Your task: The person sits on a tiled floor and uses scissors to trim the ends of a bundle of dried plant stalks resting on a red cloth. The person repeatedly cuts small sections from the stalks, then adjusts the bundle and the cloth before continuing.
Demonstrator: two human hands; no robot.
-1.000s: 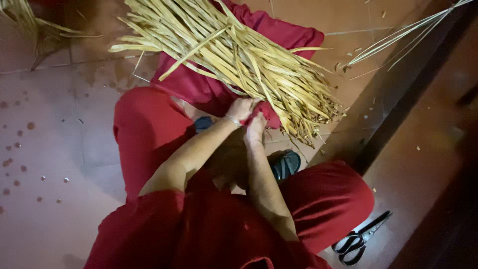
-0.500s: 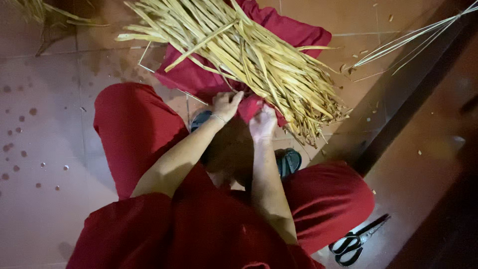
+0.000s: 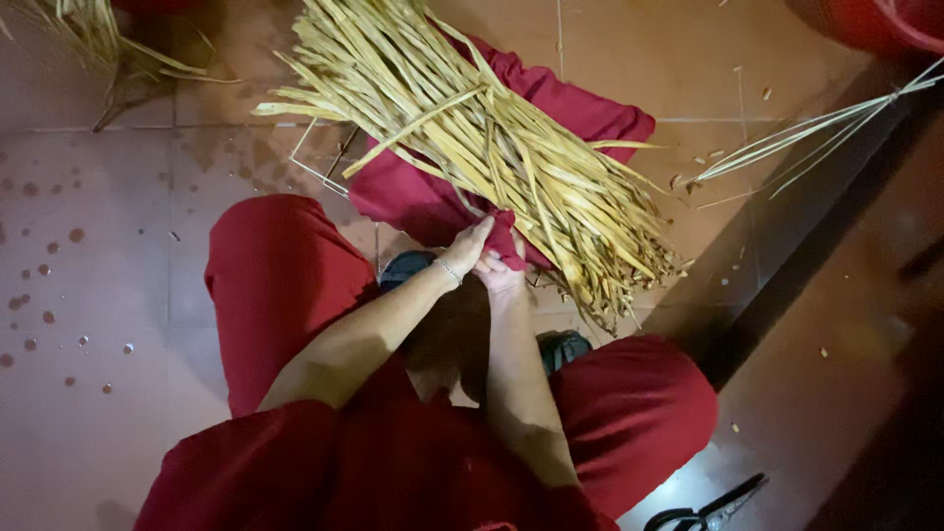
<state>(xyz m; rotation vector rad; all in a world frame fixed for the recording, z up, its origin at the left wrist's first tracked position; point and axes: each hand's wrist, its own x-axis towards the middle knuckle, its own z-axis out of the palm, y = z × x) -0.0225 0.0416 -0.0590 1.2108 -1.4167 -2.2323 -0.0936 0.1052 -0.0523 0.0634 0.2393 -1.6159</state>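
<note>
A thick bundle of pale yellow dried leaf strips point(image 3: 472, 138) lies diagonally on a dark red cloth point(image 3: 580, 103) spread on the tiled floor. My left hand point(image 3: 469, 248) and my right hand point(image 3: 500, 273) meet at the near corner of that cloth, both pinching its edge just below the strips. I sit crouched in red trousers, knees apart, forearms reaching forward between them. The fingertips are partly hidden by the folded cloth.
Black-handled scissors point(image 3: 708, 513) lie on the floor at bottom right. A few thin loose strips point(image 3: 816, 128) stretch toward the upper right near a dark raised step point(image 3: 787, 265). More dried strips point(image 3: 88, 39) lie at top left. A red tub rim point(image 3: 910, 20) shows top right.
Both hands have closed together on the cloth's near corner and lifted it slightly. The view has shifted, so the bundle sits more to the centre.
</note>
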